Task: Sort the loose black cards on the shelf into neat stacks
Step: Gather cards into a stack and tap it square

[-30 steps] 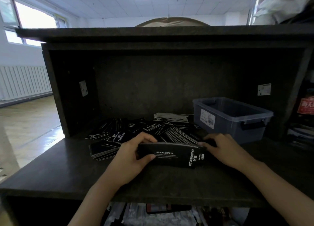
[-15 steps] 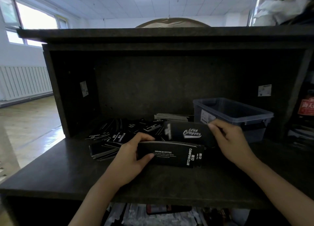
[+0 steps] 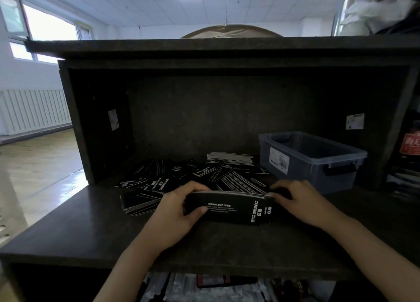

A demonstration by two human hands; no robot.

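A stack of black cards [image 3: 229,208] printed "DRINK&COFFEE" and "CAMPING CLUB" stands on edge on the dark shelf [image 3: 91,229]. My left hand [image 3: 175,213] grips its left end, thumb on the front face. My right hand [image 3: 297,201] presses its fingers against the stack's right end. Behind the stack lies a loose heap of black cards [image 3: 181,174], spread over the shelf's middle. A neater pile of cards [image 3: 231,158] sits at the back against the shelf wall.
A grey-blue plastic bin [image 3: 313,158] with black clip handles stands at the right, close to my right hand. The shelf's left side wall [image 3: 77,124] and top board enclose the space. Papers lie on a lower level below the front edge.
Half a second ago my right hand held one card lifted above the heap. That card has now come down onto the held stack, and my right hand rests at the stack's right end.
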